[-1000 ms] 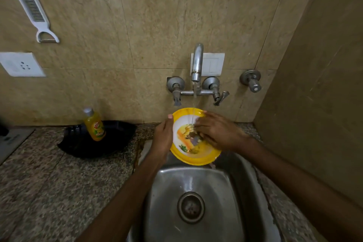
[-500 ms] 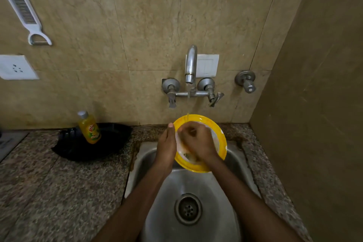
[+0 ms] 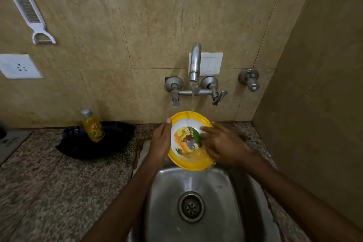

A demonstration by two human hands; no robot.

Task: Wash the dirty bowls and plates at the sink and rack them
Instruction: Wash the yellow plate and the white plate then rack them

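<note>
Over the steel sink [image 3: 225, 202], the left hand [image 3: 160, 143] is keeping its grip closed on the left rim of a yellow-rimmed picture plate [image 3: 183, 141], tilted under the tap's [image 3: 194, 61] running water. The right hand [image 3: 223, 143], fingers loosely open, is lying on the plate's right side.

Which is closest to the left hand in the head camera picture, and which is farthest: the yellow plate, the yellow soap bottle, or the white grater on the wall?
From the left hand, nearest first:
1. Yellow plate: the hand holds its left rim, under the running tap.
2. Yellow soap bottle: off to the left, standing at the black tray on the counter.
3. White grater: high on the wall, far upper left.
</note>
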